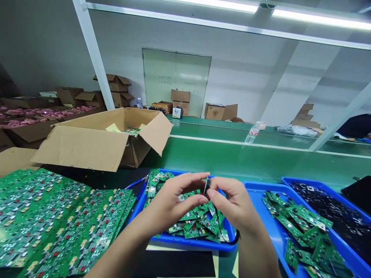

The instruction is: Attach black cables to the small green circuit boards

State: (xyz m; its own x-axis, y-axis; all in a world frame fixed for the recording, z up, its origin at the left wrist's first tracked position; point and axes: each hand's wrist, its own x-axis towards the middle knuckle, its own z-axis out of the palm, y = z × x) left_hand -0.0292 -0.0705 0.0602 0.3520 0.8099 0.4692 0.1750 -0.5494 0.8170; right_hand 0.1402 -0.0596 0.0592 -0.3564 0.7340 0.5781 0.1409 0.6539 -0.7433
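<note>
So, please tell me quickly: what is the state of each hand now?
Left hand: closed, thumb and fingers holding a small board.
Right hand: closed, pinching the black part on that board.

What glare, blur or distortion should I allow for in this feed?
Head view: long white tube lights look overexposed along the top; same head view: slender white metal posts splay outward upward, likely lens stretch; head view again: the small black-and-green part between the bare left hand and bare right hand is too small for fine detail.
</note>
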